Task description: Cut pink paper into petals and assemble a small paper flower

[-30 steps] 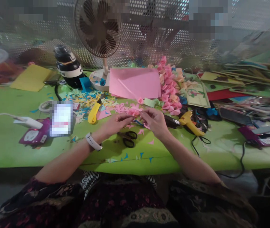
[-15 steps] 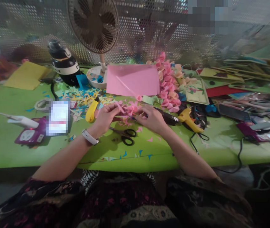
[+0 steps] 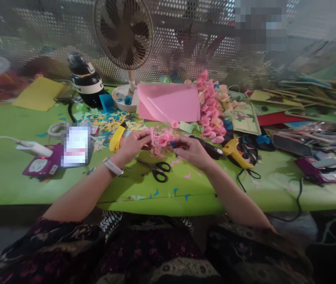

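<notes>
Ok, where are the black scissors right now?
In the head view, the black scissors lie on the green table, just below the left hand and right hand.

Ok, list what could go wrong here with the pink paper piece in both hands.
1. The pink paper piece is pinched between the left hand and right hand; a hard pull may tear it.
2. The scissors lie right under the hands; a lowered wrist could catch them.
3. The glue gun and its cord sit beside the right forearm and could be snagged.

Before me on the green table (image 3: 14, 185) lie black scissors (image 3: 157, 171), a yellow glue gun (image 3: 236, 152), and a fan (image 3: 124, 35) behind.
</notes>
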`<state>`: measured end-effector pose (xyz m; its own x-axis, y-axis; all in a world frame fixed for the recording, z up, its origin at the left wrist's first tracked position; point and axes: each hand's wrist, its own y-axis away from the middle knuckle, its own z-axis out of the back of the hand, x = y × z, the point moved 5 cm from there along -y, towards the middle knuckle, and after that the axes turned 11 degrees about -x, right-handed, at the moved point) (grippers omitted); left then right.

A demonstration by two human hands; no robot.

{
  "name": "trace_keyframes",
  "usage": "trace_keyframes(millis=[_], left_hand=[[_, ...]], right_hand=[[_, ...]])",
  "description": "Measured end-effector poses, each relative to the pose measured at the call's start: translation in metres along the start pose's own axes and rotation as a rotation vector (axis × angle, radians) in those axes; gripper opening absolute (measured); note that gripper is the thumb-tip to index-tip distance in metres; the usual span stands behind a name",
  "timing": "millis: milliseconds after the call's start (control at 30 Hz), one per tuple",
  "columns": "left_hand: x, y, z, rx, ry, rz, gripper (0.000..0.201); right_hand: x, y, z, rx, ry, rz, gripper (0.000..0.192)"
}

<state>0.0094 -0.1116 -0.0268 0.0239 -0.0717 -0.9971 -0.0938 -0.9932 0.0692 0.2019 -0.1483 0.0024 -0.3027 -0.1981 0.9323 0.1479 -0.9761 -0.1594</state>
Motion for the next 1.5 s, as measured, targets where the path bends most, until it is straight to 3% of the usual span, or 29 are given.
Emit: trace_keyframes(millis=[100,200,300,400,500,667,733,900,967,1133,1267,1500], left_hand=[[0.000,0.007,-0.009,0.125,-0.065,-0.013,0.030],[0.000,0.016,-0.018,0.240,-0.156,-0.016,0.026],[0.001,0.023,-0.024,0.311,-0.223,-0.037,0.027],[0.003,0.025,-0.026,0.362,-0.234,-0.062,0.031],[0.006,0.026,-0.029,0.421,-0.223,-0.077,0.033],[0.005,0.030,-0.033,0.497,-0.232,-0.097,0.031],[0.001,0.031,-0.034,0.453,-0.231,-0.130,0.028],[-0.015,0.032,-0.024,0.058,-0.273,-0.375,0.032],[-0.015,0.034,-0.026,0.064,-0.295,-0.408,0.030],[-0.006,0.037,-0.035,0.194,-0.243,-0.338,0.023],[-0.001,0.035,-0.032,0.104,-0.177,-0.301,0.035],[-0.001,0.039,-0.034,0.088,-0.194,-0.279,0.026]], right_hand=[[-0.004,0.000,0.007,-0.032,-0.354,-0.195,0.011],[-0.007,0.004,-0.001,0.023,-0.392,-0.286,0.013],[-0.004,0.008,-0.012,0.065,-0.241,-0.205,0.026],[0.002,0.008,-0.014,-0.036,-0.105,-0.084,0.036],[0.003,0.007,-0.013,-0.084,-0.070,-0.046,0.038],[0.002,0.006,-0.016,-0.045,-0.051,-0.005,0.037],[0.000,0.007,-0.017,-0.057,-0.091,-0.019,0.036],[-0.011,0.007,-0.014,-0.207,-0.239,-0.100,0.037],[-0.012,0.006,-0.011,-0.263,-0.265,-0.107,0.038],[-0.013,0.006,-0.005,-0.325,-0.310,-0.107,0.036],[-0.016,0.005,-0.002,-0.352,-0.363,-0.090,0.035],[-0.018,0.005,0.000,-0.416,-0.337,-0.044,0.035]])
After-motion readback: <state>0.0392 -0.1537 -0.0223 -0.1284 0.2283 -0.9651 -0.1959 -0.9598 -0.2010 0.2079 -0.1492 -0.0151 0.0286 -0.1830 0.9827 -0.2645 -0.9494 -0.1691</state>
